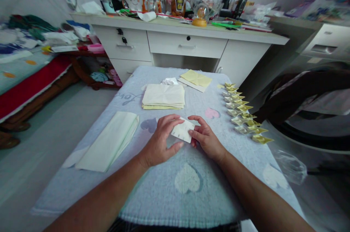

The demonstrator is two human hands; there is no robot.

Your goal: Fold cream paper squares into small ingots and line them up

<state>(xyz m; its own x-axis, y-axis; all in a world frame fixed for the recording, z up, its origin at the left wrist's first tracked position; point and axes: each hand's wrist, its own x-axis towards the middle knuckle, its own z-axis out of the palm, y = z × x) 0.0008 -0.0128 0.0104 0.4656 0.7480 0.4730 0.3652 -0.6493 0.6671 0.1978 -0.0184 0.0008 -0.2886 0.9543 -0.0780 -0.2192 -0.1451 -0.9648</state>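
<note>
A small folded piece of white paper [183,130] with faint dark marks along its lower edge is held above the cloth-covered table. My right hand [206,138] pinches its right side between thumb and fingers. At the paper's upper left, the fingers of my left hand [162,137] curve over and touch or nearly touch its edge; the left thumb stands apart below. Beyond my hands lies a stack of creased paper sheets [164,95]. Folded yellow and white paper boats [240,108] line the table's right side.
A long folded bundle of pale paper [109,141] lies at the left. Yellow and white sheets [196,79] and a crumpled white tissue [170,81] are toward the back. A white desk [188,42] crowded with items stands behind, with a washing machine [325,48] at the right.
</note>
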